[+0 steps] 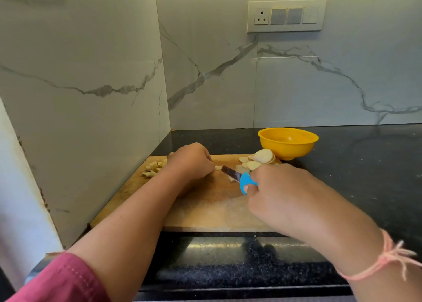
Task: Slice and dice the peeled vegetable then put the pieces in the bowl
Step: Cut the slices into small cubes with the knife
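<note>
A wooden cutting board lies on the black counter. My left hand is curled over a pale vegetable piece near the board's far middle. My right hand grips a knife with a blue handle; its blade points left, the tip close to that piece. Round pale slices are stacked at the board's far right. Diced pieces sit in a heap at the far left corner. A yellow bowl stands just behind the slices, with nothing visible inside.
Marble walls close the counter at the left and back, meeting in a corner behind the board. A switch and socket panel is on the back wall. The counter's front edge runs just below the board. Black counter extends to the right.
</note>
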Action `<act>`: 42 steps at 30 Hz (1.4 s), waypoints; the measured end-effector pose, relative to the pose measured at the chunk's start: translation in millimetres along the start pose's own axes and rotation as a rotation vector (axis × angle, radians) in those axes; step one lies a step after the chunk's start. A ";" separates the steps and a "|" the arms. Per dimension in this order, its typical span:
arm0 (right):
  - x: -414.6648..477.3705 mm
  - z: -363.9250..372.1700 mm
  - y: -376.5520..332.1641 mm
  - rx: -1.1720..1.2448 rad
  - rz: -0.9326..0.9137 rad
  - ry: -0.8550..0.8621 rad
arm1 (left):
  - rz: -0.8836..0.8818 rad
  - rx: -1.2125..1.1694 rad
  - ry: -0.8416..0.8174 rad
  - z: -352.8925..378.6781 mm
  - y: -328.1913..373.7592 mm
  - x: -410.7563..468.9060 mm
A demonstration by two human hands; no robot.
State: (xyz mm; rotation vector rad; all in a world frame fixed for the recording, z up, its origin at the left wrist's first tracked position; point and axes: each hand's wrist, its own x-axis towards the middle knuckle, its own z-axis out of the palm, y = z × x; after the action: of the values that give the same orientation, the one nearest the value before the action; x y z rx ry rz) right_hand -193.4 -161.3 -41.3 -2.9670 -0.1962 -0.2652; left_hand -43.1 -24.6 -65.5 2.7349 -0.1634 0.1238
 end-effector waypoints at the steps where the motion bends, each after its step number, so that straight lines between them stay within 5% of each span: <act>1: 3.2 2.6 -0.3 0.016 0.010 0.026 | -0.006 -0.020 -0.025 -1.4 -0.6 -0.2; 32: 26.6 28.2 -14.8 0.046 0.002 0.054 | -0.048 -0.083 0.074 -2.2 -3.6 -2.4; 42: 1.1 5.3 9.7 0.028 -0.021 0.013 | -0.079 0.112 0.158 -6.1 -10.0 -4.4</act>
State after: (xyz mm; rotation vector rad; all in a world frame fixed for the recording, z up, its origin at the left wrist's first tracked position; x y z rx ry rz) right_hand -190.1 -169.8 -47.7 -2.9357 -0.2277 -0.2824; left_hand -46.5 -12.6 -64.3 2.8234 -0.0044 0.3349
